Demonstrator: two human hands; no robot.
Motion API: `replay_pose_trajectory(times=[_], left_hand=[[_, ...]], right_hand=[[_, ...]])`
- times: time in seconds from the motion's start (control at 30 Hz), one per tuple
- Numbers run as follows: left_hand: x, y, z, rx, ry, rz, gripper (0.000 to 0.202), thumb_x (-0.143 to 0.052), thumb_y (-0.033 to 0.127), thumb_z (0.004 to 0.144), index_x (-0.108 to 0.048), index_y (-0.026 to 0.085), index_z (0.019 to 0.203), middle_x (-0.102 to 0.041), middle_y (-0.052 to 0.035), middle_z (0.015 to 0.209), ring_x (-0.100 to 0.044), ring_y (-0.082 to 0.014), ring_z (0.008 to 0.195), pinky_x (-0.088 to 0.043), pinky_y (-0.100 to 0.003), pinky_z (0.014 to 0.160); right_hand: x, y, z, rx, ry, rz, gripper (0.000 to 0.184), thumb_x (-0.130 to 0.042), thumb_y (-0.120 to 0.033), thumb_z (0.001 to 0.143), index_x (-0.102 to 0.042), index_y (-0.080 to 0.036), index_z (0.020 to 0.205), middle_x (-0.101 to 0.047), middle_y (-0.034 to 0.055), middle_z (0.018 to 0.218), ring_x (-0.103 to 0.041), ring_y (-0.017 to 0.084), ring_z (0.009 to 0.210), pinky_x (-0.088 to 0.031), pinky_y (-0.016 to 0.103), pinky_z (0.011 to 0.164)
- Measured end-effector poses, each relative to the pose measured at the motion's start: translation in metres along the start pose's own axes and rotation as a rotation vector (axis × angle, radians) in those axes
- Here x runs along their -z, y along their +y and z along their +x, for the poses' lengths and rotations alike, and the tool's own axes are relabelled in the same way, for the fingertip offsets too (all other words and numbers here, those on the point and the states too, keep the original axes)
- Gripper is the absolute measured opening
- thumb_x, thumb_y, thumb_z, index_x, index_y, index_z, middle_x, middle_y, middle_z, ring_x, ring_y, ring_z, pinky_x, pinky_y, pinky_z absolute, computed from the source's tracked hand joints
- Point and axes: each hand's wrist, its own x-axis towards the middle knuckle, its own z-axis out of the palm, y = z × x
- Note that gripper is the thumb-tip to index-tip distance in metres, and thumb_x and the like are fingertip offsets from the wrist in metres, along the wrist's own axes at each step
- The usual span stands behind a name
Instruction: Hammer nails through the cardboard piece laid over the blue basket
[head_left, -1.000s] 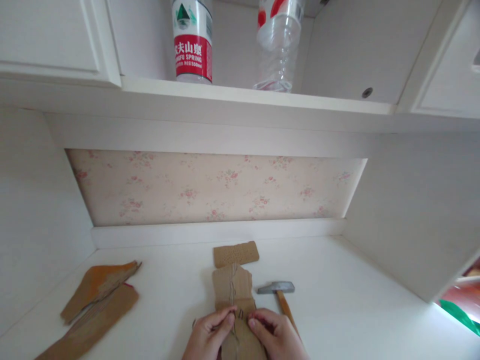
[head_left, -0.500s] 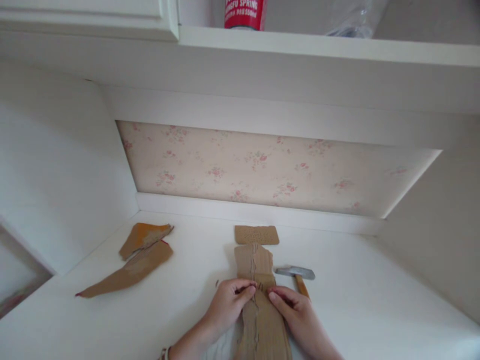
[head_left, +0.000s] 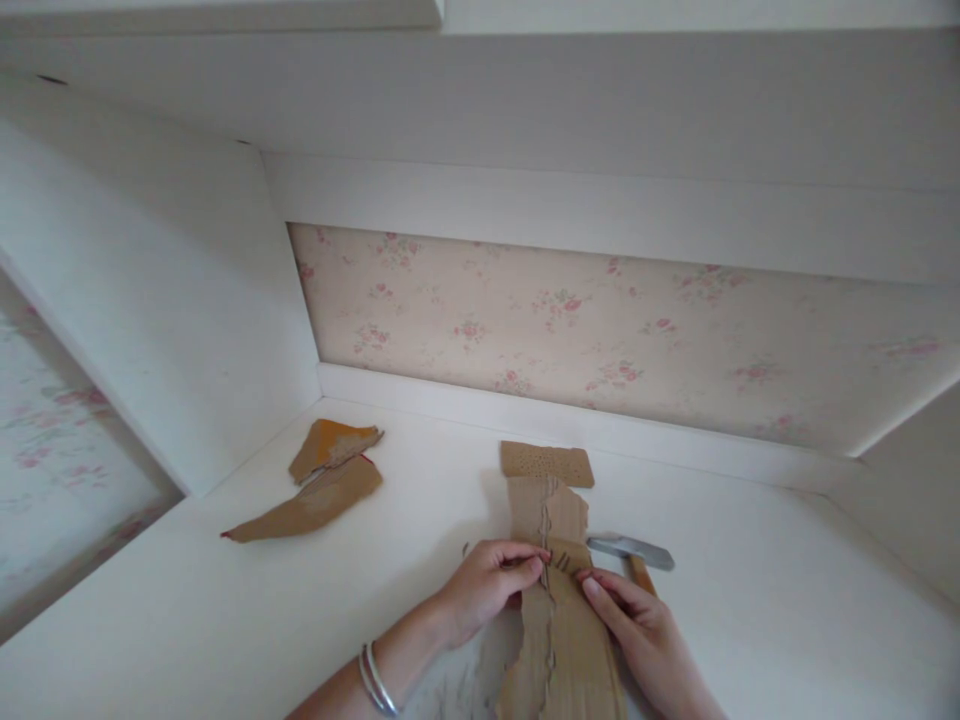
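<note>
A long torn strip of brown cardboard (head_left: 559, 640) lies on the white desk (head_left: 225, 620), with a ragged seam running along its middle. My left hand (head_left: 487, 585) pinches something small and dark at that seam, fingers curled together. My right hand (head_left: 645, 640) rests on the cardboard's right side, fingertips pressed near small nails standing in the seam (head_left: 561, 560). A smaller perforated cardboard piece (head_left: 547, 464) lies just beyond the strip. A hammer (head_left: 630, 553) with a metal head and wooden handle lies right of the strip, partly under my right hand.
Two torn cardboard scraps (head_left: 315, 495) lie at the desk's left back. A floral-papered back wall (head_left: 600, 335) and white side panels enclose the desk. A white shelf underside (head_left: 525, 90) hangs overhead. A bracelet circles my left wrist (head_left: 377, 682).
The view has tilted down and shifted left, so the shelf bottles have left the frame. Both hands stay at the cardboard seam with little movement.
</note>
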Motion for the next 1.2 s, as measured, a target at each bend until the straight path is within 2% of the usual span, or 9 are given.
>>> replay_pose_trajectory(times=[0.27, 0.37, 0.47, 0.57, 0.83, 0.9, 0.97, 1.07, 1.2], left_hand=[[0.000, 0.004, -0.001, 0.019, -0.025, -0.066, 0.055, -0.085, 0.047, 0.070, -0.077, 0.012, 0.111, -0.077, -0.0108, 0.106, -0.068, -0.0276, 0.102, -0.047, -0.038, 0.094], [0.001, 0.002, 0.000, 0.014, -0.012, -0.114, 0.063, -0.086, 0.042, 0.069, -0.071, 0.016, 0.124, -0.075, -0.0100, 0.116, -0.066, -0.0284, 0.110, -0.046, -0.038, 0.098], [0.002, 0.000, 0.002, 0.009, 0.011, -0.187, 0.073, -0.079, 0.046, 0.078, -0.054, 0.023, 0.144, -0.071, -0.0096, 0.125, -0.067, -0.0267, 0.111, -0.049, -0.038, 0.095], [0.002, -0.003, 0.005, 0.021, 0.026, -0.234, 0.078, -0.068, 0.047, 0.087, -0.034, 0.026, 0.155, -0.073, -0.0105, 0.118, -0.072, -0.0252, 0.100, -0.052, -0.038, 0.087], [-0.005, 0.000, 0.003, 0.017, 0.073, -0.364, 0.098, -0.058, 0.038, 0.092, 0.012, 0.023, 0.159, -0.077, -0.0078, 0.096, -0.075, -0.0216, 0.084, -0.051, -0.034, 0.080], [-0.005, 0.004, 0.003, 0.032, 0.073, -0.335, 0.095, -0.058, 0.035, 0.090, 0.004, 0.021, 0.160, -0.077, -0.0083, 0.096, -0.075, -0.0207, 0.083, -0.052, -0.034, 0.081], [-0.006, 0.007, 0.002, 0.025, 0.047, -0.297, 0.081, -0.058, 0.037, 0.087, -0.024, 0.018, 0.158, -0.076, -0.0099, 0.099, -0.075, -0.0207, 0.086, -0.052, -0.033, 0.082], [-0.007, 0.009, 0.000, -0.008, 0.011, -0.216, 0.049, -0.061, 0.035, 0.079, -0.067, 0.015, 0.123, -0.076, -0.0111, 0.099, -0.073, -0.0220, 0.090, -0.052, -0.031, 0.081], [-0.008, 0.007, -0.002, -0.077, -0.009, -0.040, 0.026, -0.064, 0.022, 0.067, -0.077, 0.016, 0.088, -0.077, -0.0065, 0.091, -0.071, -0.0239, 0.091, -0.051, -0.032, 0.086]], right_hand=[[0.003, 0.005, 0.002, -0.023, 0.016, 0.029, 0.050, -0.074, -0.066, 0.072, -0.081, -0.021, 0.094, -0.081, 0.0104, 0.102, -0.069, 0.030, 0.099, -0.055, 0.036, 0.085], [0.002, 0.003, 0.003, -0.023, -0.004, 0.057, 0.049, -0.074, -0.066, 0.072, -0.081, -0.023, 0.095, -0.081, 0.0081, 0.100, -0.069, 0.027, 0.097, -0.055, 0.032, 0.082], [0.001, -0.001, 0.002, -0.026, -0.011, 0.089, 0.046, -0.075, -0.065, 0.073, -0.081, -0.025, 0.095, -0.081, 0.0061, 0.098, -0.070, 0.026, 0.095, -0.056, 0.030, 0.081], [0.002, -0.001, 0.002, -0.038, 0.005, 0.118, 0.045, -0.077, -0.065, 0.071, -0.082, -0.026, 0.093, -0.081, 0.0056, 0.097, -0.070, 0.026, 0.095, -0.056, 0.030, 0.080], [0.003, 0.004, 0.003, -0.050, -0.004, 0.193, 0.043, -0.076, -0.062, 0.074, -0.081, -0.026, 0.097, -0.080, 0.0045, 0.095, -0.070, 0.025, 0.093, -0.055, 0.030, 0.078], [0.003, 0.005, 0.003, -0.051, -0.005, 0.204, 0.040, -0.076, -0.061, 0.074, -0.081, -0.026, 0.095, -0.080, 0.0045, 0.096, -0.069, 0.025, 0.092, -0.055, 0.030, 0.077], [0.003, 0.006, 0.004, -0.049, -0.003, 0.214, 0.038, -0.077, -0.060, 0.073, -0.081, -0.026, 0.091, -0.079, 0.0037, 0.095, -0.067, 0.024, 0.092, -0.053, 0.028, 0.077], [0.003, 0.007, 0.005, -0.044, -0.012, 0.232, 0.036, -0.077, -0.059, 0.075, -0.080, -0.026, 0.089, -0.078, 0.0022, 0.093, -0.065, 0.022, 0.092, -0.050, 0.026, 0.078], [0.001, 0.005, 0.003, -0.042, -0.057, 0.278, 0.032, -0.073, -0.055, 0.081, -0.078, -0.027, 0.094, -0.077, 0.0015, 0.091, -0.065, 0.022, 0.089, -0.050, 0.029, 0.077]])
